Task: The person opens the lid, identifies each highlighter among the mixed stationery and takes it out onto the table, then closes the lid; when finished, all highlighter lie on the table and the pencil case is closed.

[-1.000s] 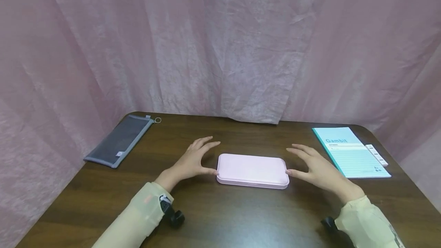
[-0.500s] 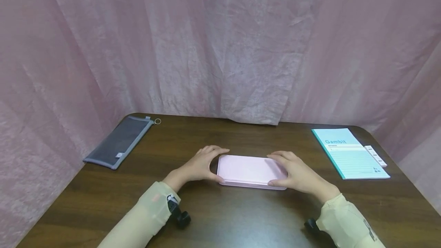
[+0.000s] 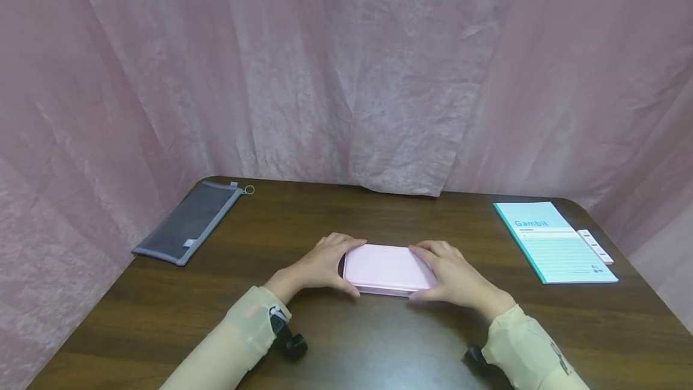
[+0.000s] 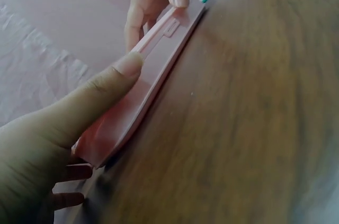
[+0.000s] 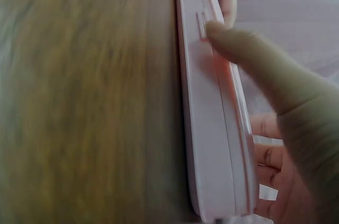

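Note:
A pale pink hard pencil case [image 3: 385, 265] lies lengthwise at the middle of the table, lid down. My left hand [image 3: 319, 266] grips its left end, thumb along the front side and fingers behind. At the right end my right hand [image 3: 459, 277] holds the case the same way. In the right wrist view, the right thumb [image 5: 249, 49] lies at the small latch [image 5: 202, 26] on the front side. From the left wrist, the left thumb [image 4: 100, 94] rests on the upper front edge. Fingers behind the case are partly hidden.
A grey mesh zip pouch [image 3: 189, 221] with a ring pull lies at the table's far left. On the right sit a turquoise notebook [image 3: 554, 251] and a white strip-shaped item [image 3: 595, 247] partly beside it. A pink curtain [image 3: 346, 77] hangs behind the wooden table [image 3: 346, 336].
Both hands have closed in on the case from its two sides and now grip it. The right hand has moved left the most. The case has stayed in about the same place.

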Action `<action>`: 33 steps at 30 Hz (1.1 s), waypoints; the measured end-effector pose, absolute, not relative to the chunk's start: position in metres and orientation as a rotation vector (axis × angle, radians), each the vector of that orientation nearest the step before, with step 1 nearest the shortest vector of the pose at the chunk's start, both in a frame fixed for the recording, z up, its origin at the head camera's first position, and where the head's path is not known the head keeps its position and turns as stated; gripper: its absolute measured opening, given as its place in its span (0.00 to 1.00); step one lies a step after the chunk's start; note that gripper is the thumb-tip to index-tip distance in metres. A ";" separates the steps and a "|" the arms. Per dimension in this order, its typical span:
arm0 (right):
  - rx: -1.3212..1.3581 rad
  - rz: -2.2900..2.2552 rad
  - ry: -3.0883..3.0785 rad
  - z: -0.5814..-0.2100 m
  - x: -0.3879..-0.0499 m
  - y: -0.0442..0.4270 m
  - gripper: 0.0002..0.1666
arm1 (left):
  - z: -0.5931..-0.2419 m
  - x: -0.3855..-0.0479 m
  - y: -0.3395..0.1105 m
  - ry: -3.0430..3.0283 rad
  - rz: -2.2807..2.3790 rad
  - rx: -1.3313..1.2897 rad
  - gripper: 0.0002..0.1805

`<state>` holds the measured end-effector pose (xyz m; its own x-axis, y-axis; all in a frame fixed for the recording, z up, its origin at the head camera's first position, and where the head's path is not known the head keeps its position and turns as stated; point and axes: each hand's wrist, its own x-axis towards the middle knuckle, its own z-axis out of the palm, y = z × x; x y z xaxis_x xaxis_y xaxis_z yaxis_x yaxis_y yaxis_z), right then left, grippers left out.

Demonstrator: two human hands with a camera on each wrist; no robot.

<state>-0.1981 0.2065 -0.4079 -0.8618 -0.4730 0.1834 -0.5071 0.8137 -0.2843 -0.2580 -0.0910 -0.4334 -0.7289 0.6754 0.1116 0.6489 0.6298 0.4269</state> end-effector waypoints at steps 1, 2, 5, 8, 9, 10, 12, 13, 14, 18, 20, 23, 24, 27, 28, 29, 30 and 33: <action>0.781 0.487 -2.892 -0.408 -0.198 0.206 0.58 | -0.434 -0.258 -0.091 2.783 0.689 1.128 0.59; 0.777 0.473 -2.892 -0.409 -0.199 0.205 0.58 | -0.435 -0.258 -0.090 2.784 0.683 1.125 0.59; 0.767 0.447 -2.890 -0.410 -0.199 0.204 0.57 | -0.436 -0.257 -0.089 2.789 0.681 1.125 0.59; 0.764 0.435 -2.885 -0.410 -0.200 0.204 0.56 | -0.437 -0.256 -0.087 2.801 0.691 1.118 0.57; 0.765 0.434 -2.883 -0.411 -0.200 0.204 0.56 | -0.437 -0.256 -0.087 2.805 0.697 1.112 0.57; 0.766 0.434 -2.883 -0.411 -0.201 0.204 0.56 | -0.437 -0.256 -0.087 2.805 0.704 1.103 0.56; 0.766 0.433 -2.883 -0.412 -0.202 0.204 0.55 | -0.438 -0.256 -0.086 2.803 0.721 1.088 0.55; 0.766 0.432 -2.883 -0.412 -0.202 0.204 0.56 | -0.439 -0.255 -0.086 2.802 0.727 1.081 0.55; 0.766 0.428 -2.882 -0.413 -0.203 0.204 0.56 | -0.440 -0.255 -0.086 2.801 0.733 1.077 0.55; 0.761 0.428 -2.883 -0.415 -0.205 0.204 0.55 | -0.441 -0.254 -0.086 2.799 0.766 1.086 0.54; 0.763 0.434 -2.874 -0.416 -0.206 0.204 0.55 | -0.441 -0.254 -0.087 2.803 0.774 1.094 0.54; 0.764 0.452 -2.857 -0.418 -0.208 0.204 0.55 | -0.441 -0.253 -0.087 2.805 0.787 1.102 0.54; 0.766 0.454 -2.847 -0.419 -0.209 0.205 0.55 | -0.441 -0.253 -0.087 2.805 0.787 1.101 0.54; 0.771 0.465 -2.814 -0.421 -0.211 0.206 0.54 | -0.441 -0.252 -0.087 2.801 0.801 1.107 0.55; 0.774 0.471 -2.804 -0.421 -0.212 0.206 0.53 | -0.441 -0.252 -0.087 2.798 0.806 1.109 0.55; 0.780 0.472 -2.793 -0.422 -0.212 0.206 0.53 | -0.441 -0.251 -0.087 2.798 0.805 1.109 0.55; 0.783 0.475 -2.787 -0.422 -0.213 0.207 0.53 | -0.441 -0.251 -0.087 2.796 0.808 1.109 0.55; 0.791 0.481 -2.786 -0.422 -0.214 0.207 0.52 | -0.441 -0.250 -0.086 2.799 0.803 1.110 0.55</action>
<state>-0.2141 0.2070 -0.4217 -0.8351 -0.4726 0.2817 -0.5397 0.8030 -0.2527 -0.2503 -0.0863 -0.4415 -0.7458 0.6465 0.1609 0.6334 0.6133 0.4719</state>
